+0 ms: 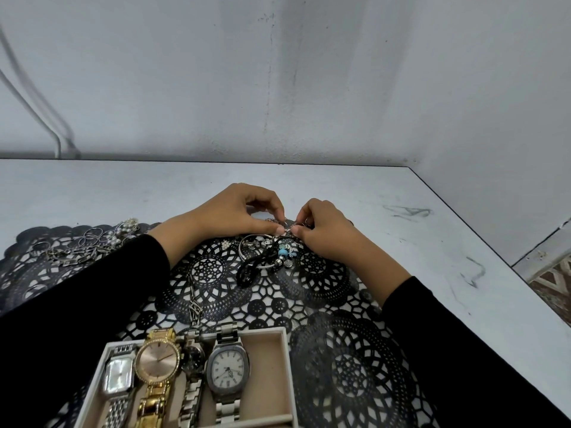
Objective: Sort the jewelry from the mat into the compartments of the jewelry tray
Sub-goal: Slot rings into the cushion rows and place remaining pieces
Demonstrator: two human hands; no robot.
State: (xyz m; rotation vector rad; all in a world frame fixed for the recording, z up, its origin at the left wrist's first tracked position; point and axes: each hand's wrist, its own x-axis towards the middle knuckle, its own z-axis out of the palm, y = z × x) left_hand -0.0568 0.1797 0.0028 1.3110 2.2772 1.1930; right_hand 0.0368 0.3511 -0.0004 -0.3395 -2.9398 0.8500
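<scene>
A black lace-pattern mat [324,291] covers the near part of the table. At its far edge my left hand [238,211] and my right hand [324,230] meet, and each pinches a small silver piece [289,226] between thumb and fingers; what kind of piece it is I cannot tell. Just below them lies a tangle of bracelets [272,251] with a turquoise bead and a black cord. The beige jewelry tray [272,344] at the bottom holds several watches [227,369] side by side.
A heap of silver chains, rings and pearls [92,242] lies at the mat's far left. A thin chain [194,301] runs down the middle toward the tray. The white table [432,230] ends at the wall behind and at an edge on the right.
</scene>
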